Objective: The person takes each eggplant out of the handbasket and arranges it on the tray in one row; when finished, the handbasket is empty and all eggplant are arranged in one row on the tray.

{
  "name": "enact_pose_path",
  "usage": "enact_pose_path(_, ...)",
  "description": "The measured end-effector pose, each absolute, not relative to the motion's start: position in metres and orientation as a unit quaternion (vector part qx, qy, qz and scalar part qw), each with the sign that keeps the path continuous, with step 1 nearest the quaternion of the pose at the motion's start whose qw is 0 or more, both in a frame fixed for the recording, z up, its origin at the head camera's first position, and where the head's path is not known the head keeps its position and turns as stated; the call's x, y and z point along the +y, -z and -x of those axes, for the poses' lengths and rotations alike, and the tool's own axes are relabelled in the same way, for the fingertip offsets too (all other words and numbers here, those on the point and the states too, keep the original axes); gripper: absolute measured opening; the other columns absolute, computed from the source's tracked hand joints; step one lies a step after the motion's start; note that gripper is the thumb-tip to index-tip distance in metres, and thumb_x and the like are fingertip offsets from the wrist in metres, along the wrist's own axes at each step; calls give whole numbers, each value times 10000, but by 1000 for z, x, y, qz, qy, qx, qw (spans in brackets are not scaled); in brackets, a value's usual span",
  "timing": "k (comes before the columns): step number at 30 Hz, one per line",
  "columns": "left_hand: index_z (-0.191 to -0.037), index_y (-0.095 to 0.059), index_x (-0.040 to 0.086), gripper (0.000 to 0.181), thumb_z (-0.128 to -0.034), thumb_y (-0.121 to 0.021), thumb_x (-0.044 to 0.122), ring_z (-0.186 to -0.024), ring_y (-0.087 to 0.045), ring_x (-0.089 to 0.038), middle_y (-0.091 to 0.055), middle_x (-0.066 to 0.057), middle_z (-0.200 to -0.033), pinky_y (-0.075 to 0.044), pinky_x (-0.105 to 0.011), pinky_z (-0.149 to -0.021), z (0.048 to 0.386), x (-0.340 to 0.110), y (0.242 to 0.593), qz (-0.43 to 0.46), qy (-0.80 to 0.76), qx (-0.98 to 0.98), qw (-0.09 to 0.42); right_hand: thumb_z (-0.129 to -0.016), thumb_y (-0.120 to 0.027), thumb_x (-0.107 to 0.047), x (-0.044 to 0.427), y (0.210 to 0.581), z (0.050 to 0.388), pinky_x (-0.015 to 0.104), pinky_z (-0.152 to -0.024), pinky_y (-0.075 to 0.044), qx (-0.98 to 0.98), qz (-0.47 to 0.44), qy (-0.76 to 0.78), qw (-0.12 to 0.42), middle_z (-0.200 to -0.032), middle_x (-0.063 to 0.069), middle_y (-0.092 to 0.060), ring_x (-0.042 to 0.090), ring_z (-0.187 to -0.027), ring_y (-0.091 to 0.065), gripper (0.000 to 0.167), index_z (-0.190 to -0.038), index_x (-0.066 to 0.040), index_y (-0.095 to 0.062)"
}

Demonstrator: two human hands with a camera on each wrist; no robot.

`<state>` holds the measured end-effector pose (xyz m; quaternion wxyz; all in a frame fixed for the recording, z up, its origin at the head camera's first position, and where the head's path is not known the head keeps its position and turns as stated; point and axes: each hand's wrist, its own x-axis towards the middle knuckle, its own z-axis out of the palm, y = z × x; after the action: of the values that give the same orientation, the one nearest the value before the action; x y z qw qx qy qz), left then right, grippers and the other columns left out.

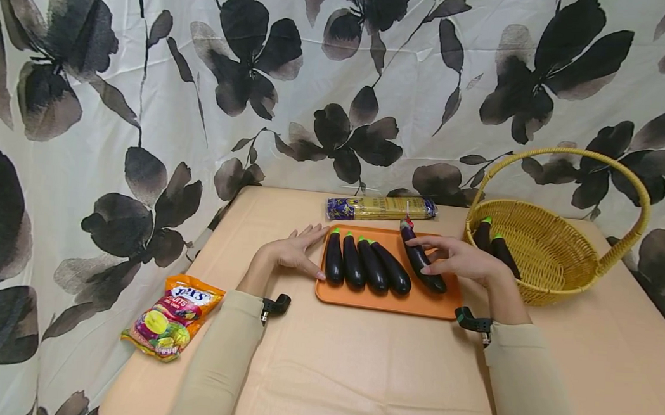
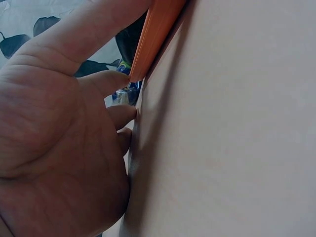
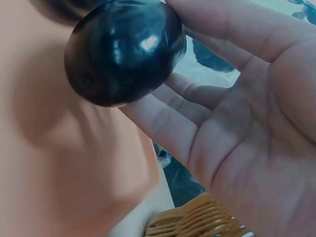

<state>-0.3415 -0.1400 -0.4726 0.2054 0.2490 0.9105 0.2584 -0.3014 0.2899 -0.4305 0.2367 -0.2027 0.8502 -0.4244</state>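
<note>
On the orange tray [image 1: 281,296] several dark eggplants [image 1: 354,264] with bright green tops lie side by side. Toward the tray's right side, my right hand [image 1: 466,259] holds another eggplant [image 1: 421,258], thumb and fingers around its body. Its rounded end [image 3: 126,54] shows large in the right wrist view, just above the tray surface. At the tray's left edge my left hand [image 1: 292,253] spreads its fingers, with thumb and fingertips touching the rim. The left palm [image 2: 54,128] holds nothing.
A yellow wicker basket [image 1: 556,294] with a tall handle stands at the right; two eggplants [image 1: 501,253] lie inside. Behind the tray is a pack of spaghetti [image 1: 386,208]. An orange snack bag [image 1: 174,318] lies at the table's left edge. Floral cloth [image 1: 293,103] hangs behind.
</note>
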Motion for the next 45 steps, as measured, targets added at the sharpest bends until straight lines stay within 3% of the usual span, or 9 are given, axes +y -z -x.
enact_pose_path(8, -1694, -78, 276, 1337, -697, -891, 640, -1635, 98, -279, 34, -64, -1772, 107, -548, -1306, 340, -140, 472, -249, -258, 910, 209, -944, -770, -202, 281, 440, 306, 632, -1147, -422, 842, 225, 421, 252, -1627, 175, -399, 479, -1436, -409, 655, -1545, -180, -508)
enact_pose_path(14, -1694, -87, 268, 1340, -691, -898, 632, -1632, 116, -250, 44, -53, -1770, 121, -531, -1305, 339, -139, 471, -242, -266, 907, 219, -941, -772, -165, 278, 445, 309, 675, -1203, -329, 837, 236, 421, 259, -1605, 204, -434, 504, -1477, -377, 647, -1532, -119, -514)
enact_pose_path(23, -1693, -87, 280, 1362, -668, -900, 657, -1634, 110, -262, 49, -58, -1770, 123, -531, -1304, 340, -140, 472, -239, -266, 909, 214, -950, -768, -229, 276, 444, 308, 640, -1172, -403, 849, 216, 409, 256, -1610, 212, -431, 488, -1474, -408, 669, -1551, -136, -489)
enact_pose_path(30, -1694, -71, 279, 1354, -685, -890, 656, -1633, 111, -271, 47, -70, -1770, 114, -544, -1303, 341, -141, 474, -246, -258, 911, 207, -946, -768, -262, 278, 442, 307, 603, -1116, -479, 859, 221, 391, 248, -1526, 221, -520, 460, -1392, -493, 653, -1525, -102, -512)
enact_pose_path(38, -1694, -72, 290, 1356, -680, -901, 641, -1632, 113, -265, 56, -77, -1769, 122, -549, -1300, 340, -141, 473, -243, -261, 911, 208, -934, -768, -265, 278, 441, 306, 626, -1122, -448, 868, 226, 372, 239, -1460, 189, -574, 423, -1365, -504, 644, -1519, -135, -529)
enact_pose_path(45, -1694, -70, 291, 1368, -670, -911, 633, -1631, 117, -272, 63, -90, -1767, 132, -546, -1297, 339, -141, 473, -241, -267, 909, 209, -938, -759, -286, 277, 441, 304, 621, -1123, -458, 866, 219, 376, 246, -1485, 250, -535, 458, -1384, -478, 691, -1539, -81, -488)
